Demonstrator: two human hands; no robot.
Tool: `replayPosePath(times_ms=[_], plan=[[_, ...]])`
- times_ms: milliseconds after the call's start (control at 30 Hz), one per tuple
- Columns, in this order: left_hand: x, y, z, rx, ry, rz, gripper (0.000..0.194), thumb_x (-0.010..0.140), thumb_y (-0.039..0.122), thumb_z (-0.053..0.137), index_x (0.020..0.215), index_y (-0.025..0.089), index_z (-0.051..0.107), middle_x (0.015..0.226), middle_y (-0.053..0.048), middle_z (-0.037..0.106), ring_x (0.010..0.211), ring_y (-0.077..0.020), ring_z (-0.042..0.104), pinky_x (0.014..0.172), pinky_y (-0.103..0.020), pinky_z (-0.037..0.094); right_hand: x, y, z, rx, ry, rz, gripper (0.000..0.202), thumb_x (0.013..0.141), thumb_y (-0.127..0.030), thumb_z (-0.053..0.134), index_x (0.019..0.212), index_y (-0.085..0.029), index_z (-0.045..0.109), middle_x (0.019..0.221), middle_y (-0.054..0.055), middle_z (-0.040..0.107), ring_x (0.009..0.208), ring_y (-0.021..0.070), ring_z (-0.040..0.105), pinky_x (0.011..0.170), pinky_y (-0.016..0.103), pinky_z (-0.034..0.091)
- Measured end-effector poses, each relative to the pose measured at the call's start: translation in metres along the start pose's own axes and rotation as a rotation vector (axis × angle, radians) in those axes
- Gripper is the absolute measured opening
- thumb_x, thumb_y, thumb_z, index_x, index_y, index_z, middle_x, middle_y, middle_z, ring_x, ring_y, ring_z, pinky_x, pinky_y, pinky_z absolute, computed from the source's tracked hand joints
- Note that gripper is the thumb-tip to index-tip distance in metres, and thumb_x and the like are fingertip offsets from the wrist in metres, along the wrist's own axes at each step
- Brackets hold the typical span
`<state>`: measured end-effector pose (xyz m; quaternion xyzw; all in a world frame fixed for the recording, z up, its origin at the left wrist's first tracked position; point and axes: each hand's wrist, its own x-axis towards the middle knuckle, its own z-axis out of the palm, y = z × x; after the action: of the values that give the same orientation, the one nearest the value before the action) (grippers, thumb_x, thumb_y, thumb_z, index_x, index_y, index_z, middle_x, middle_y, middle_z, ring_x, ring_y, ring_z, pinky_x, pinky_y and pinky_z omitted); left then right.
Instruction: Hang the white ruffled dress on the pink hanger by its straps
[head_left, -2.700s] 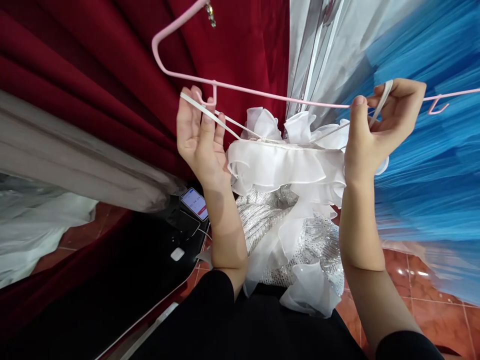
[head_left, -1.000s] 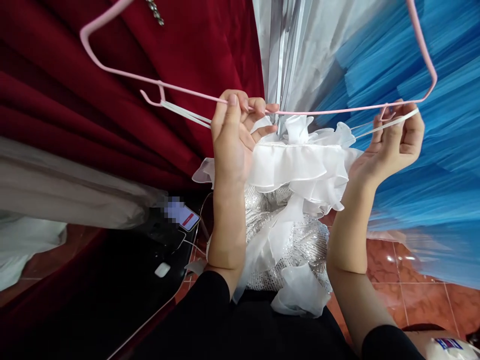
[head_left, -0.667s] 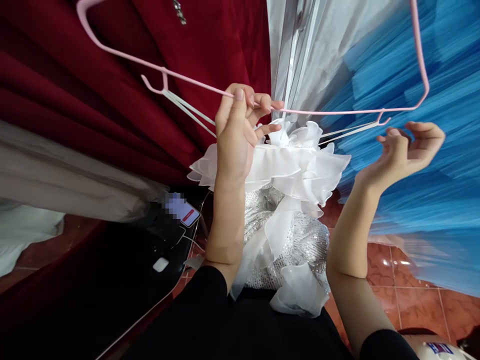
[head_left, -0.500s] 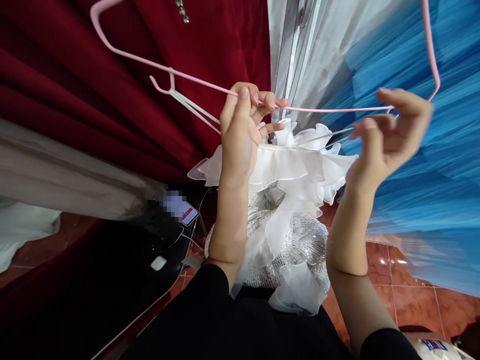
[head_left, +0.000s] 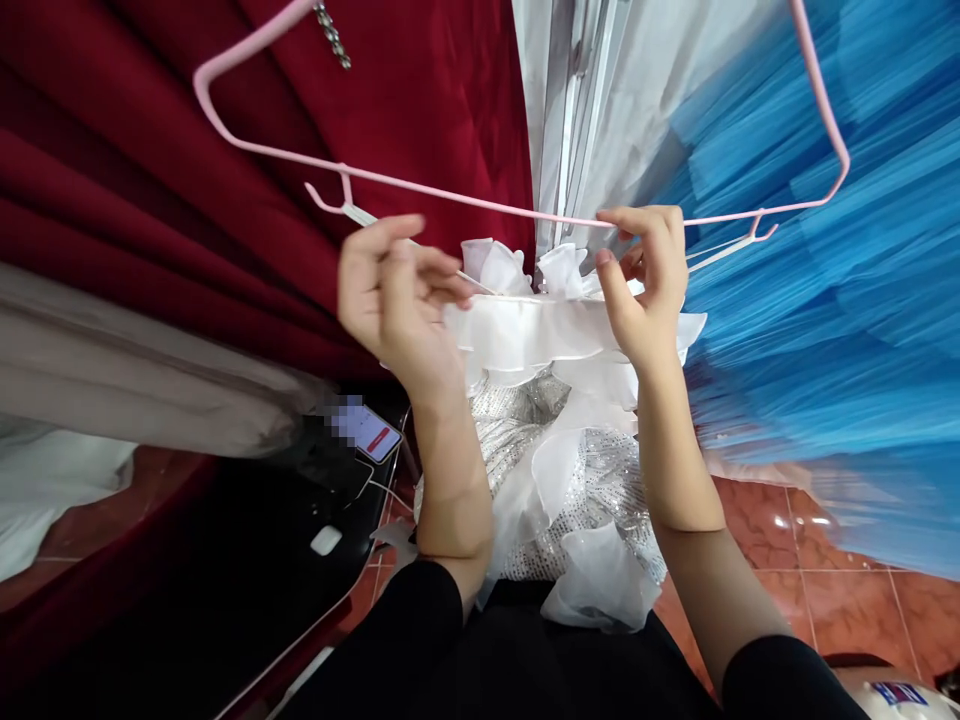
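A pink hanger spans the upper view, with thin white straps looped on a small hook near each end. From these straps hangs a white ruffled dress with a silver sequined body. My left hand, its fingers apart and holding nothing, is just below the hanger bar, beside the left strap. On the right, my right hand has its fingertips at the hanger bar, the forefinger and thumb apart, in front of the right strap.
Red curtains hang at the left and blue tulle at the right. A lit phone and a small white case lie on a black surface at the lower left. Red tiles cover the floor.
My left hand has come off the hanger bar and moved left, opening. My right hand has moved left from the right strap hook to the bar. The hanger has shifted slightly.
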<state>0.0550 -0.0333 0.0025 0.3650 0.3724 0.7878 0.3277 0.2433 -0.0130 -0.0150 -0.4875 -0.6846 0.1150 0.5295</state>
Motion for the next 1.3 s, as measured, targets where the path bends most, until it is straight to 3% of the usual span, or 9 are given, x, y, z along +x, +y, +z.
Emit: replayPosePath(times_ms=[67, 133, 300, 433, 533, 633, 833, 1100, 1300], plan=[[0.006, -0.007, -0.013, 0.027, 0.155, 0.154, 0.009, 0.092, 0.020, 0.058, 0.091, 0.026, 0.064, 0.074, 0.002, 0.058, 0.060, -0.0094, 0.054, 0.051, -0.025, 0.039, -0.001, 0.000, 0.000, 0.001, -0.001, -0.002, 0.029, 0.091, -0.042, 0.053, 0.117, -0.034, 0.060, 0.113, 0.005, 0.056, 0.102, 0.0198, 0.059, 0.078, 0.036, 0.060], [0.014, -0.014, -0.025, 0.045, 0.191, 0.201, 0.011, 0.087, 0.019, 0.068, 0.094, 0.026, 0.062, 0.083, 0.003, 0.060, 0.075, -0.0111, 0.058, 0.059, -0.024, 0.043, -0.002, -0.001, 0.001, 0.000, 0.003, -0.008, 0.030, 0.091, -0.043, 0.052, 0.119, -0.034, 0.060, 0.113, 0.005, 0.056, 0.102, 0.0199, 0.058, 0.077, 0.036, 0.060], [0.026, -0.027, -0.034, 0.138, -0.031, 0.004, 0.009, 0.089, 0.030, 0.068, 0.090, 0.021, 0.064, 0.088, 0.000, 0.063, 0.085, -0.0148, 0.061, 0.074, -0.028, 0.047, -0.003, -0.005, 0.006, -0.009, 0.077, -0.025, 0.030, 0.095, -0.046, 0.047, 0.119, -0.038, 0.062, 0.105, 0.004, 0.055, 0.098, 0.0179, 0.057, 0.075, 0.036, 0.057], [0.027, -0.032, -0.033, 0.037, -0.024, -0.003, 0.014, 0.088, 0.029, 0.069, 0.094, 0.025, 0.057, 0.085, 0.002, 0.064, 0.081, -0.0153, 0.065, 0.076, -0.030, 0.049, 0.000, -0.003, 0.009, -0.064, 0.143, -0.057, 0.026, 0.094, -0.044, 0.050, 0.115, -0.042, 0.065, 0.096, 0.003, 0.055, 0.087, 0.0152, 0.054, 0.061, 0.030, 0.050], [0.026, -0.032, -0.036, -0.011, -0.046, -0.166, 0.017, 0.089, 0.040, 0.066, 0.091, 0.025, 0.059, 0.086, -0.001, 0.068, 0.082, -0.0174, 0.069, 0.079, -0.032, 0.052, 0.004, 0.002, 0.008, -0.030, 0.181, -0.119, 0.023, 0.092, -0.043, 0.054, 0.110, -0.038, 0.069, 0.091, 0.003, 0.054, 0.081, 0.0147, 0.052, 0.055, 0.030, 0.043], [0.023, -0.027, -0.039, 0.000, -0.078, -0.254, 0.022, 0.089, 0.042, 0.065, 0.080, 0.022, 0.065, 0.080, -0.002, 0.066, 0.078, -0.0167, 0.068, 0.077, -0.032, 0.052, 0.007, 0.008, 0.006, -0.004, 0.184, -0.080, 0.021, 0.091, -0.044, 0.056, 0.106, -0.039, 0.070, 0.094, 0.003, 0.057, 0.081, 0.0147, 0.051, 0.060, 0.032, 0.046], [0.019, 0.000, -0.042, -0.016, 0.003, -0.146, 0.023, 0.089, 0.038, 0.066, 0.072, 0.023, 0.063, 0.073, -0.001, 0.058, 0.067, -0.0136, 0.058, 0.065, -0.029, 0.048, 0.012, 0.015, -0.001, 0.035, 0.170, -0.044, 0.028, 0.086, -0.055, 0.059, 0.099, -0.034, 0.072, 0.090, 0.002, 0.055, 0.081, 0.0144, 0.056, 0.067, 0.036, 0.056], [0.025, 0.032, -0.024, 0.037, 0.195, 0.280, 0.026, 0.096, 0.036, 0.055, 0.073, 0.025, 0.061, 0.065, 0.001, 0.055, 0.066, -0.0152, 0.059, 0.063, -0.031, 0.049, 0.013, 0.010, -0.003, 0.076, 0.135, -0.022, 0.027, 0.084, -0.055, 0.062, 0.096, -0.033, 0.072, 0.087, 0.001, 0.055, 0.083, 0.0145, 0.058, 0.071, 0.037, 0.058], [0.036, 0.022, -0.023, -0.032, 0.062, 0.037, 0.013, 0.093, 0.032, 0.062, 0.085, 0.023, 0.066, 0.082, 0.000, 0.063, 0.100, -0.0203, 0.063, 0.081, -0.032, 0.049, 0.014, 0.015, -0.002, 0.087, 0.146, -0.023, 0.027, 0.085, -0.055, 0.062, 0.094, -0.031, 0.072, 0.086, 0.002, 0.054, 0.083, 0.0151, 0.057, 0.074, 0.039, 0.057]])
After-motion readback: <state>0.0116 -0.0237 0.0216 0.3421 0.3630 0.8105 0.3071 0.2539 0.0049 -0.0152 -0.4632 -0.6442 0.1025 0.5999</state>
